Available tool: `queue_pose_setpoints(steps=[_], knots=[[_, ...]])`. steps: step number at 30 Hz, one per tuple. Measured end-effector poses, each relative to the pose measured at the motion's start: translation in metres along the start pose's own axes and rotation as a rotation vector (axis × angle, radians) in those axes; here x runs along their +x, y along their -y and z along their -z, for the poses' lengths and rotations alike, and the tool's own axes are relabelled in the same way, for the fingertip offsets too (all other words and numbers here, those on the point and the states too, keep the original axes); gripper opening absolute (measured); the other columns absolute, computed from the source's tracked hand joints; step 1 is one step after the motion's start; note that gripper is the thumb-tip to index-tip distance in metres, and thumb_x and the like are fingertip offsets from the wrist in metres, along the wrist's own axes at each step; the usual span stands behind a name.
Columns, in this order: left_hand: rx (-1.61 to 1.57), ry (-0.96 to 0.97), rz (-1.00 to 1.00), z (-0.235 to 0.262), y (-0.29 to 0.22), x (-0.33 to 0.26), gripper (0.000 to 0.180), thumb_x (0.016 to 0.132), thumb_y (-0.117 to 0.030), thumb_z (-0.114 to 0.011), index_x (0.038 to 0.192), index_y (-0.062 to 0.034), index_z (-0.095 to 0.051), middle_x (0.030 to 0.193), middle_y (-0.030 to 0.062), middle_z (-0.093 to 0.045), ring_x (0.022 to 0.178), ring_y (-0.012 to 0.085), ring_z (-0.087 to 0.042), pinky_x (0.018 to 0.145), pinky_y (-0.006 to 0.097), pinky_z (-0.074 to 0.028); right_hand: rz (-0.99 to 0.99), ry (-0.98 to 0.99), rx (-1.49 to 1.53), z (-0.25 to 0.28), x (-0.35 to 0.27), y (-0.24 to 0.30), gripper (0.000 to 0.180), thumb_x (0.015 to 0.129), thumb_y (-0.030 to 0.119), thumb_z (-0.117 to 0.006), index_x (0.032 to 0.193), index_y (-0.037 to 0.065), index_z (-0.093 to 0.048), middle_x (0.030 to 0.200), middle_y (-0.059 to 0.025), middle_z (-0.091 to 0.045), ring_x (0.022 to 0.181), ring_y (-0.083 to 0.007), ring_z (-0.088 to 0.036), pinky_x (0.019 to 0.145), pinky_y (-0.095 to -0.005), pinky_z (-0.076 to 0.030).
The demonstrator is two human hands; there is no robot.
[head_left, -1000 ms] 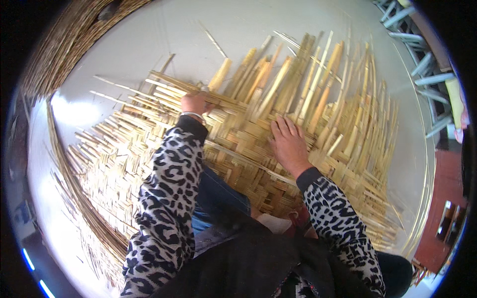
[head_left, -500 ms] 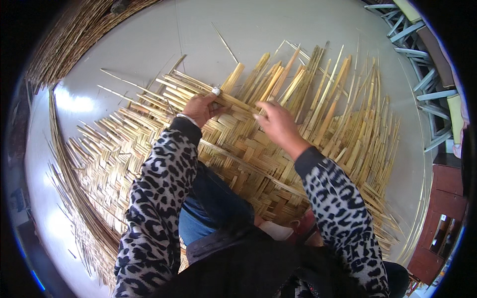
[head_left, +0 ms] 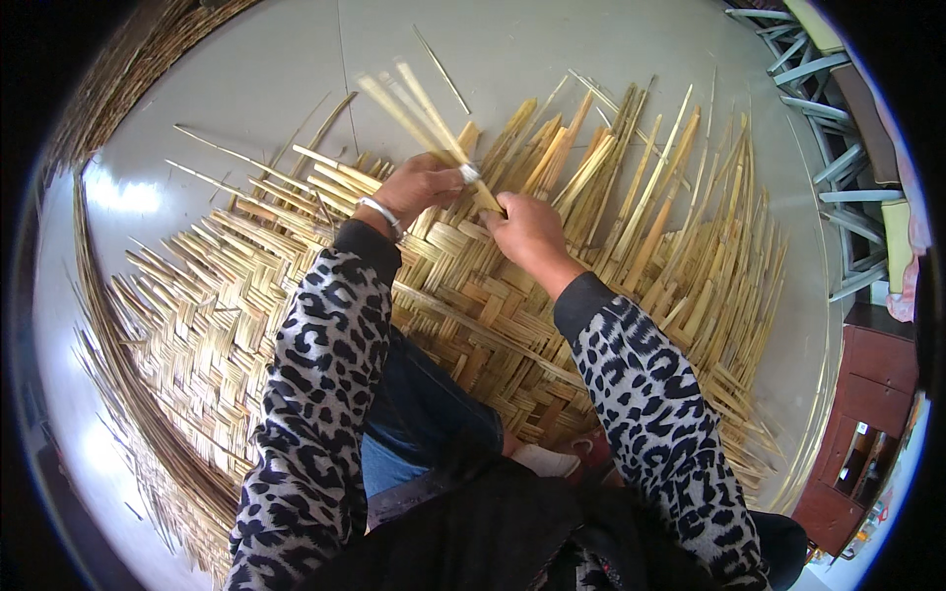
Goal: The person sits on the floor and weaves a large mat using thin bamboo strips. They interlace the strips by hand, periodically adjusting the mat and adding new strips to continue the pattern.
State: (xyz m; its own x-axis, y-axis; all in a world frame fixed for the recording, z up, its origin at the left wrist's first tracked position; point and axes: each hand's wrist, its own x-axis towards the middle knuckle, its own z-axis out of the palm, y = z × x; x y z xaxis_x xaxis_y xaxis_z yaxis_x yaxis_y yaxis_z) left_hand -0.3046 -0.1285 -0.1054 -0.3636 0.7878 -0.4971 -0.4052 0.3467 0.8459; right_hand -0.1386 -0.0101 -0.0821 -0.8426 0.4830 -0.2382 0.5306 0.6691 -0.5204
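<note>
My left hand (head_left: 426, 187), with a white wrap on one finger and a pale bracelet at the wrist, is closed around a few flat reed strips (head_left: 426, 103). Their upper ends fan out, blurred, away from me over the floor. Close on the right, my right hand (head_left: 532, 234) pinches the lower end of the same strips between thumb and fingers. Both hands are just above the far part of a woven reed mat (head_left: 232, 330), whose loose strip ends stick out beyond the weave.
Bundles of long thin reeds (head_left: 123, 94) lie at the upper left, and more reeds (head_left: 148, 404) run along the mat's left side. Folding stools (head_left: 838, 128) stand at the upper right. A dark red cabinet (head_left: 872, 379) is at the right. My bent knee (head_left: 424, 414) rests by the mat.
The strips have swung from lying nearly flat across the mat to pointing up and away. My left hand has shifted right, and my right hand has closed onto the strips' lower end.
</note>
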Motion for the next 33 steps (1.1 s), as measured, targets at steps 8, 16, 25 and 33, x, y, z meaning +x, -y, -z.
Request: queue_pose_setpoints(steps=[8, 16, 25, 33], knots=[[0.643, -0.032, -0.114, 0.001, 0.012, 0.046, 0.054, 0.080, -0.021, -0.073, 0.124, 0.0060, -0.058, 0.096, 0.0102, -0.069, 0.082, 0.0198, -0.063, 0.074, 0.036, -0.051, -0.145, -0.079, 0.160, -0.007, 0.001, -0.012, 0.030, 0.085, 0.032, -0.067, 0.089, 0.002, -0.065, 0.083, -0.0215, -0.067, 0.083, -0.0409, -0.065, 0.073, -0.0481, -0.050], [0.782, -0.007, -0.066, -0.008, 0.005, 0.050, 0.035, 0.079, -0.031, -0.075, 0.087, 0.0005, -0.062, 0.070, 0.0075, -0.060, 0.062, 0.0173, -0.052, 0.061, 0.036, -0.046, -0.319, -0.060, 0.620, -0.009, -0.005, -0.018, 0.027, 0.088, 0.025, -0.067, 0.095, -0.001, -0.064, 0.078, -0.0152, -0.068, 0.067, -0.0281, -0.069, 0.060, -0.0395, -0.053], [0.259, 0.148, 0.039, 0.013, 0.025, 0.061, 0.022, 0.088, -0.012, -0.071, 0.106, -0.0002, -0.069, 0.091, 0.0009, -0.071, 0.074, 0.0094, -0.063, 0.073, 0.027, -0.054, -0.394, -0.114, 0.896, -0.019, -0.007, -0.018, 0.020, 0.092, 0.016, -0.064, 0.094, -0.002, -0.057, 0.074, -0.0102, -0.065, 0.054, -0.0156, -0.065, 0.047, -0.0310, -0.050], [-0.051, 0.252, 0.028, 0.014, 0.017, 0.042, 0.026, 0.087, -0.008, -0.071, 0.112, -0.0001, -0.068, 0.098, 0.0039, -0.072, 0.085, 0.0130, -0.067, 0.083, 0.026, -0.053, -0.167, 0.121, 0.374, -0.026, 0.022, -0.030, 0.025, 0.091, 0.024, -0.065, 0.104, 0.003, -0.066, 0.079, -0.0089, -0.066, 0.063, -0.0203, -0.065, 0.061, -0.0347, -0.052]])
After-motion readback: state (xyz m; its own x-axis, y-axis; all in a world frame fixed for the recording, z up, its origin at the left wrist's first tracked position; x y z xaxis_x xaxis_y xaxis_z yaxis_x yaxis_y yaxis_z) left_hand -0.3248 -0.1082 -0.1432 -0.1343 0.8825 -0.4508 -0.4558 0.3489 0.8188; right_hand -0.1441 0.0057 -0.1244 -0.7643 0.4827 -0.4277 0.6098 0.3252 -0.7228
